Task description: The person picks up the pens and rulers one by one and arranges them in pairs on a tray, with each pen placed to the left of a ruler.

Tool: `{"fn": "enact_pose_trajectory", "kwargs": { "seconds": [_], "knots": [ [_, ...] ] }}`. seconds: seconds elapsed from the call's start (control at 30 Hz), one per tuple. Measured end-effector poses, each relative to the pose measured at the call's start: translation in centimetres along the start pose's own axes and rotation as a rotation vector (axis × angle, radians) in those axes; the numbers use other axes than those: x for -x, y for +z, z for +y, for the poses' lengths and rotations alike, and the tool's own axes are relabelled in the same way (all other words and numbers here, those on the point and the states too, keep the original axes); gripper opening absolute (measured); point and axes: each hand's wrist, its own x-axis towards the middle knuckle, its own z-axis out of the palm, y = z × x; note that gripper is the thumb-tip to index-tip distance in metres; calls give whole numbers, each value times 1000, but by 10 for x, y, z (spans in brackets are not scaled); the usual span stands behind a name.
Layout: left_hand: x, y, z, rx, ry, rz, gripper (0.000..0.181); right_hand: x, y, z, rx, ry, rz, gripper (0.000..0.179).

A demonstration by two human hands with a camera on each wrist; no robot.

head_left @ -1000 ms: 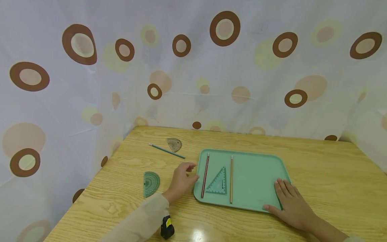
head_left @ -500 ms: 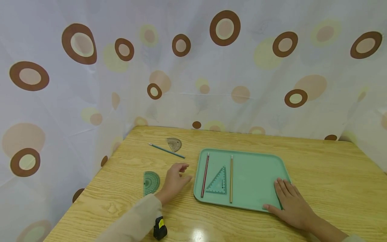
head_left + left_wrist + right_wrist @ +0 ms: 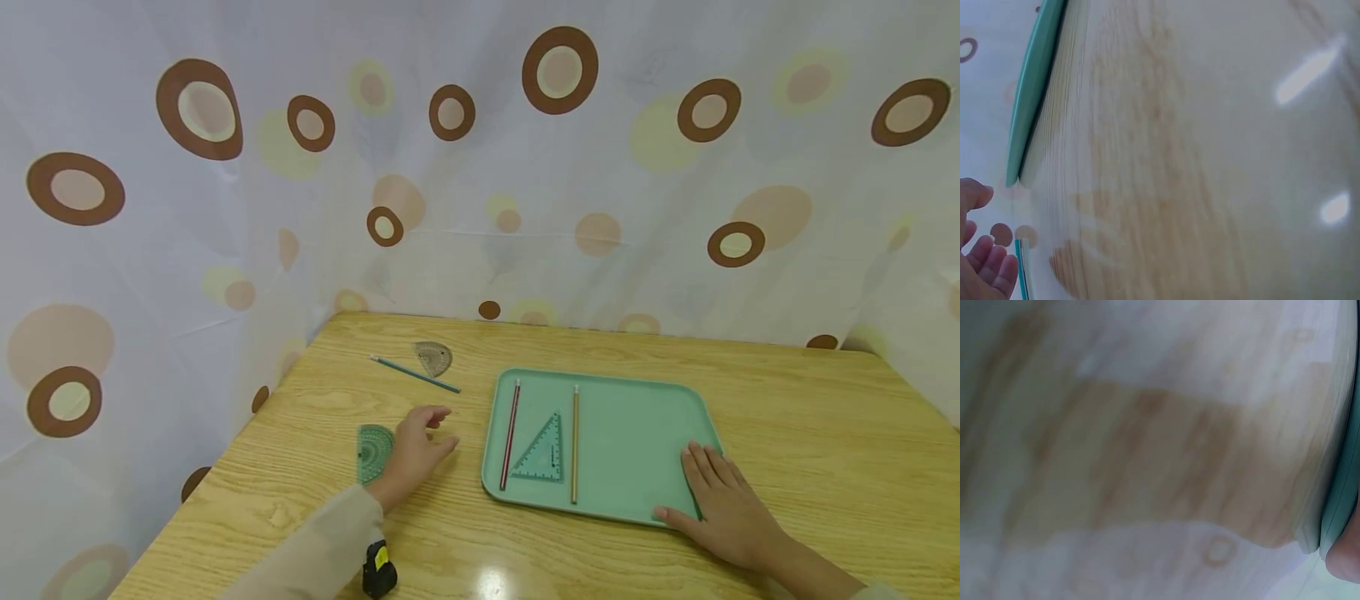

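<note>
A green tray [image 3: 630, 450] lies on the wooden table, bearing a red pencil [image 3: 511, 435], a clear green set square [image 3: 546, 457] and a yellow pencil [image 3: 575, 446]. My right hand [image 3: 723, 512] rests on the tray's near right corner, fingers straight. To the left of the tray, my left hand [image 3: 417, 450] is over the table with loosely bent fingers and nothing between them. Beside it a green protractor [image 3: 371, 450] is partly covered by that hand. In the left wrist view, my left hand [image 3: 985, 256] appears at the lower left edge, apart from the tray [image 3: 1035, 87].
A blue pencil [image 3: 416, 374] and a smaller clear protractor [image 3: 434, 358] lie at the back left of the table [image 3: 262, 483]. A black wrist camera with a yellow patch [image 3: 379, 570] is at the left sleeve. A patterned curtain [image 3: 480, 192] surrounds the table.
My left hand has moved left, away from the tray's left edge and towards the green protractor, now covering part of it. My right hand and the things on the tray have stayed put.
</note>
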Motion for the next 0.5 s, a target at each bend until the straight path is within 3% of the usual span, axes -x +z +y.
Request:
{"fn": "enact_pose_trajectory", "kwargs": {
  "seconds": [0.5],
  "knots": [
    [5, -17, -18, -62, 0, 62, 33, 0, -2, -1, -5, -1, -9, 94]
  ]
}}
